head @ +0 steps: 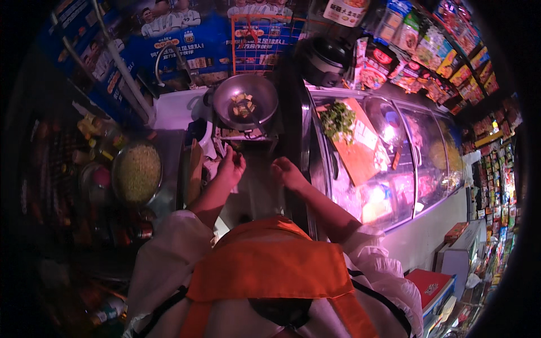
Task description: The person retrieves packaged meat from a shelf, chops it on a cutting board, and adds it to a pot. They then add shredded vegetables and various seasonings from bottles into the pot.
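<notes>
Before me, a metal wok sits on a stove, with browned food pieces at its bottom. The handle of a dark utensil leans over its near rim. Below the wok, my left hand is raised with its thumb and curled fingers apart, and nothing shows in it. It is nearest to some white paper or plastic beside the stove. To the right, my right hand hangs in the air with its fingers curled in, touching nothing that I can see.
On the glass-topped freezer at right lie a wooden cutting board, leafy greens and a metal lid. A rice cooker stands behind. At left are a bowl of pale chopped food and a white sink.
</notes>
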`<move>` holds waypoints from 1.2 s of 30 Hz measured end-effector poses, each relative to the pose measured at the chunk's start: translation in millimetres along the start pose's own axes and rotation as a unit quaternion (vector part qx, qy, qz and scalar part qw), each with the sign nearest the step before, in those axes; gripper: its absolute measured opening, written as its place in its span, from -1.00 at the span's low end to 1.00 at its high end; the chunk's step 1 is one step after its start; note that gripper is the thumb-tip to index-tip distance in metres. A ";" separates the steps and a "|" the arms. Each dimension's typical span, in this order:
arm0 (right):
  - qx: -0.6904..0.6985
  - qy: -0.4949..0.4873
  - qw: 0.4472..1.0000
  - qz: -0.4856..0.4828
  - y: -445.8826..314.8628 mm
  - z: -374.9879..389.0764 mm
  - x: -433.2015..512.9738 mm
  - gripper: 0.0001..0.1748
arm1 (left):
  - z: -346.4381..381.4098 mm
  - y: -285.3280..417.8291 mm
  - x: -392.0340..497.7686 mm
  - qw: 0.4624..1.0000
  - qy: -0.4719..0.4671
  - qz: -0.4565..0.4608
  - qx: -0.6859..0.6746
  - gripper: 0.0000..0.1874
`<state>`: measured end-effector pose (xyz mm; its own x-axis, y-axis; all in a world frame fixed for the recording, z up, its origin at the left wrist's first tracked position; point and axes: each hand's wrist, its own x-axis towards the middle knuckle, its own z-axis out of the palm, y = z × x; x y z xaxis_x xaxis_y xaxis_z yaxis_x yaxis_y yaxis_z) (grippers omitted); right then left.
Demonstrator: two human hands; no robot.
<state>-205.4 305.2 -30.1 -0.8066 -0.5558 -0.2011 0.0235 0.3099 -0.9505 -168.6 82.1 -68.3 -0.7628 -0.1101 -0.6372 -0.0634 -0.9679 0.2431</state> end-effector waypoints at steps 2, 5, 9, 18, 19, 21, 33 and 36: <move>-0.175 0.055 0.983 0.020 22.4 -17.1 70.1 -0.71 | 21.6 33.4 47.1 0.998 0.019 0.052 -0.039 -0.72; -0.269 0.120 0.952 -0.083 55.2 -20.2 161.6 -0.59 | 46.1 69.3 93.3 0.990 0.022 0.140 0.011 -0.67; -0.278 0.070 0.958 0.017 87.5 6.3 241.2 -0.41 | 72.0 98.5 134.4 0.984 0.045 0.157 0.066 -0.60; -0.247 -0.009 0.956 0.158 83.4 -68.2 258.0 -0.53 | 85.8 127.2 284.9 0.977 0.100 0.144 0.122 -0.79; -0.191 0.001 0.971 0.141 77.6 -74.3 253.9 -0.55 | 91.6 129.3 294.0 0.973 0.125 0.137 0.138 -0.77; -0.103 0.035 0.991 0.073 70.1 -82.6 240.7 -0.58 | 106.2 129.4 306.5 0.963 0.123 0.138 0.194 -0.71; -0.232 -0.010 0.971 0.059 82.0 -30.1 341.0 -0.58 | 114.7 158.8 324.4 0.846 0.061 0.272 0.454 -0.32; -0.315 -0.087 0.930 0.169 69.2 -31.2 309.1 -0.58 | 122.5 164.1 319.1 0.777 0.172 0.341 0.500 -0.36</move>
<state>-471.5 178.8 -150.6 -0.7068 -0.4440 -0.5507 -0.1369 0.8497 -0.5093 -501.2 -84.2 -142.2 -0.6314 -0.7416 -0.2267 -0.3192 -0.0178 0.9475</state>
